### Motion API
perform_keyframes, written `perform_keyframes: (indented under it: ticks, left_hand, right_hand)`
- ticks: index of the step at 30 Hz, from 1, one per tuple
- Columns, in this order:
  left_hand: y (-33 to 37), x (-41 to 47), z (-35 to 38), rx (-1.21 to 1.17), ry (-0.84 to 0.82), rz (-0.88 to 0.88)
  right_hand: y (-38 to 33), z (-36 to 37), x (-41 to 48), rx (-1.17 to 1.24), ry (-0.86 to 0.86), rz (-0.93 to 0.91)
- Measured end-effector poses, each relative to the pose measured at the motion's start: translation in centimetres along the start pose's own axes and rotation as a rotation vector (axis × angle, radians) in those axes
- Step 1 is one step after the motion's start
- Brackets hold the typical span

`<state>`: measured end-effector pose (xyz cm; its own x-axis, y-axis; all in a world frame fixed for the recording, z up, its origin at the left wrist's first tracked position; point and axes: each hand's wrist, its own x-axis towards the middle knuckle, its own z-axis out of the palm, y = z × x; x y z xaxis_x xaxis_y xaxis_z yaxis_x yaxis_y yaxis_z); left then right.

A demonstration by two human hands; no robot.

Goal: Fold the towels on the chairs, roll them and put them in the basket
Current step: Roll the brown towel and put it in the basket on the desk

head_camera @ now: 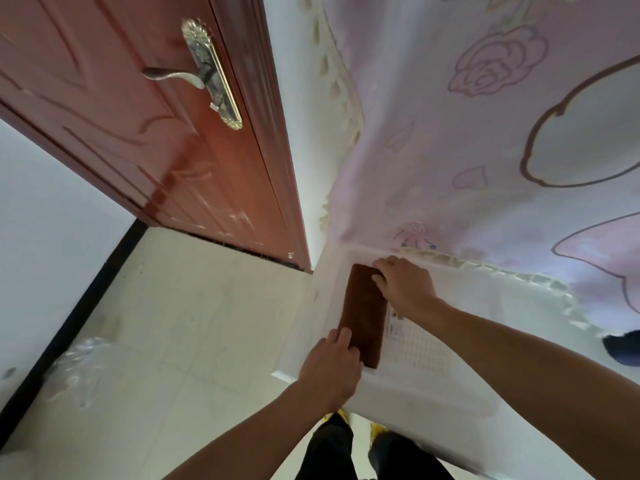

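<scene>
I see the brown towel, folded into a long narrow strip, lying flat near the left edge of the white worktop. My left hand presses its near end with fingers flat; my right hand lies spread on its far end, gripping nothing.

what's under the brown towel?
The brown towel, folded into a strip, lies on a white surface. Left hand and right hand press its ends. Anything directly beneath the towel is covered.
</scene>
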<state>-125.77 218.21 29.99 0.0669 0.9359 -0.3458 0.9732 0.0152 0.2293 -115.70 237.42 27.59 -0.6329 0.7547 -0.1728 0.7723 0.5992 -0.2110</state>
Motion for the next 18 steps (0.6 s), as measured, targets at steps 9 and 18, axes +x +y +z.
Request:
perform_keyframes:
  ticks: [9,18]
  left_hand:
    - [0.7,0.4,0.6,0.032,-0.182,-0.033]
    - [1.6,1.1,-0.3,0.057,-0.318,-0.093]
  right_hand:
    - [0.6,1.0,-1.2,-0.140,-0.332,-0.364]
    - [1.8,-0.1,-0.8,-0.065,-0.418,-0.390]
